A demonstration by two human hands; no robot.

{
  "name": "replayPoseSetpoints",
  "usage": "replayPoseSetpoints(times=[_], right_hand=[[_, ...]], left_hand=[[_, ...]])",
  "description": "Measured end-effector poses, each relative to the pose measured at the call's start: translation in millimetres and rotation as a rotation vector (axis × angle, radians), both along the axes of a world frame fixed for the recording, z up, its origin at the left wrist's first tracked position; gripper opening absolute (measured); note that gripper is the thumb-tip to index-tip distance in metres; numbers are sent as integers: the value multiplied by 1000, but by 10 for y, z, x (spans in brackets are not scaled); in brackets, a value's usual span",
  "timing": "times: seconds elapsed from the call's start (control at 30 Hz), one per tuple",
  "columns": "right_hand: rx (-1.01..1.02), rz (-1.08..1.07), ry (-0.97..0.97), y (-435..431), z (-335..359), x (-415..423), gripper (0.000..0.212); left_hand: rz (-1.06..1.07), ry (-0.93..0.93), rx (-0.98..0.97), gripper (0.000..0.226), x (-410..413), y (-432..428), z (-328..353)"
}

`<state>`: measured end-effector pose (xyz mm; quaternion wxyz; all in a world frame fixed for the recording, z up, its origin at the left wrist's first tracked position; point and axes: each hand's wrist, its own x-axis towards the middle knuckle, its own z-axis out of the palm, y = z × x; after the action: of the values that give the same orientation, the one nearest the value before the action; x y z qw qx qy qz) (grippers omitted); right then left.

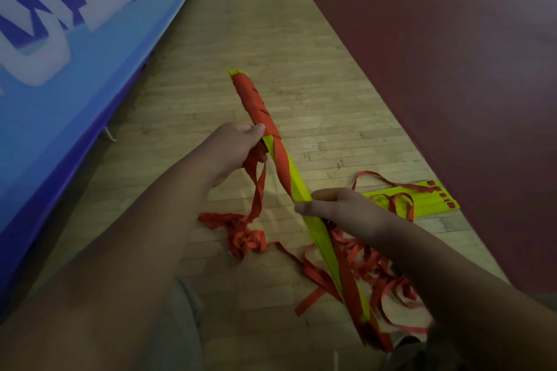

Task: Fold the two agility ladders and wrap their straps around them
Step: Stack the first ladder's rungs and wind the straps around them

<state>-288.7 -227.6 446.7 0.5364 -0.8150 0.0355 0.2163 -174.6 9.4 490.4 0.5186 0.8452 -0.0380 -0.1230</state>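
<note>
Nearest, toward 5 o'clock, loose strap loops (376,274) trail over the wooden floor (271,24) around the low end of the first ladder (298,182), a folded yellow bundle slanting up toward 11 o'clock. The right hand (343,205) has its fingers clamped round the bundle's middle. Farther up, the left hand (235,150) has its fingers curled on the red strap (256,102) wound about the bundle's upper part. The second ladder (422,197) lies flat on the floor at 3 o'clock, beside a maroon mat (452,54); a blue banner (75,69) runs at 9 o'clock
</note>
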Motion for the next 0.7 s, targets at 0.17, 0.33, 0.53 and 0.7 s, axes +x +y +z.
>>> replayPoseSetpoints(times=[0.17,0.33,0.53,0.7], right_hand=[[181,1,51,3,20,-18,22],[236,-20,29,-5,48,-16,23],[72,-81,-59,-31,-2,22,19],[-94,-112,-135,-20,-72,34,22]], left_hand=[[-36,-37,-31,40,10,49,5],[-33,-72,0,38,39,114,5],[-20,-79,50,42,6,81,-6],[-39,-87,57,42,-45,28,10]])
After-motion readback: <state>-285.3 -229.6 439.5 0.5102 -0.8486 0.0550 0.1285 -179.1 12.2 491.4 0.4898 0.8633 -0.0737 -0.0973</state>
